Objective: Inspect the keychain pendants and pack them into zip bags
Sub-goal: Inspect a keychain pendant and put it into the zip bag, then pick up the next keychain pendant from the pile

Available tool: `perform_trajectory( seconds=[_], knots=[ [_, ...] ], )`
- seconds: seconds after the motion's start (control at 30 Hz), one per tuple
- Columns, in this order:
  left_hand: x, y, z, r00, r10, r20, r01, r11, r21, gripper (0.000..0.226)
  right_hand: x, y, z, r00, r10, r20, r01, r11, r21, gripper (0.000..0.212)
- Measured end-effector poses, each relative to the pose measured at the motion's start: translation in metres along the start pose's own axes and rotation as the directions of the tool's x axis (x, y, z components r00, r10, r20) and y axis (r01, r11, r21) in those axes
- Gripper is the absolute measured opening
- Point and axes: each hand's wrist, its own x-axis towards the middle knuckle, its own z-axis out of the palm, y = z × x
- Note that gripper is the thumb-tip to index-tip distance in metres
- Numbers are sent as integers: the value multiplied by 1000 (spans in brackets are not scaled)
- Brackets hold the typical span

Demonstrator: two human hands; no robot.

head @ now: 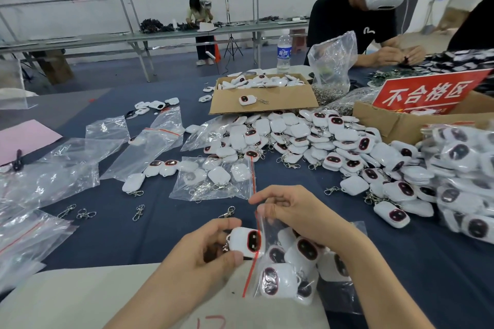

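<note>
One broad table (160,235) under dark blue cloth carries everything. Across its middle and right spreads a heap of pendants (307,139), white with dark red-rimmed faces, many trailing metal clasps. Behind the heap sits an open cardboard box (267,96) with more white pieces inside, and one pendant lies on its flap. To the right, a red sign (427,93) stands in a second carton. Filled bags (459,168) are stacked at the right edge. Empty zip bags (53,176) lie crumpled on the left.

Close to the camera, the held zip bag (291,270) rests on the table's near edge with several pendants already inside. Its red-striped mouth faces left. The right hand (294,214) lies over the bag's top, thumb and forefinger pinching the upper lip of the mouth and the other fingers curled. The left hand (208,251) grips a single pendant (246,242) between thumb and curled fingers, dark face up, right at the bag's red strip. Loose clasps (139,212) dot the cloth beyond the hands.
</note>
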Motion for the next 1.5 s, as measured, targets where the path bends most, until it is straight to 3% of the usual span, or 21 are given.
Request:
perform_trajectory(
  seconds=[0.17,0.33,0.63,0.73,0.83,0.9,1.07,1.27,1.33,1.4,1.47,1.5],
  knots=[
    [8,2,16,999,8,-53,-10,1000,-25,40,-2,-2,-1,999,-3,-36,3,1000,22,17],
    [10,-1,15,977,-26,-213,14,998,-58,36,-8,-3,-7,994,68,91,-67,998,-7,13],
    [-8,-7,6,999,-50,11,51,991,-120,37,-7,-2,-6,994,58,90,-60,998,18,10],
    [2,-5,21,997,-74,-33,68,985,-156,37,-6,-3,-5,995,48,82,-51,998,33,12],
    [15,-4,31,988,-78,-136,71,996,-57,27,-6,-4,-4,998,36,60,-39,998,52,11],
    [18,2,35,994,-24,-105,25,1000,8,19,-6,-4,-4,999,25,42,-26,999,34,13],
    [19,7,41,997,20,76,-24,998,61,63,-3,-6,-1,1000,6,26,-7,1000,30,15],
    [31,4,28,971,9,-239,-28,997,-74,56,-6,-7,-3,1000,13,15,-13,1000,11,10],
    [41,4,26,941,-34,-338,-36,979,-198,49,-3,-2,-8,998,1,-63,-5,997,-72,10],
    [56,5,23,914,-95,-396,-41,946,-321,44,0,5,-15,967,-32,-251,-13,985,-173,12],
    [72,6,21,896,-138,-422,-58,906,-419,40,2,16,-26,865,-92,-493,-93,937,-338,22],
    [78,7,21,891,-145,-429,-71,891,-449,39,1,23,-34,804,-129,-581,-198,863,-465,31]
  ],
)
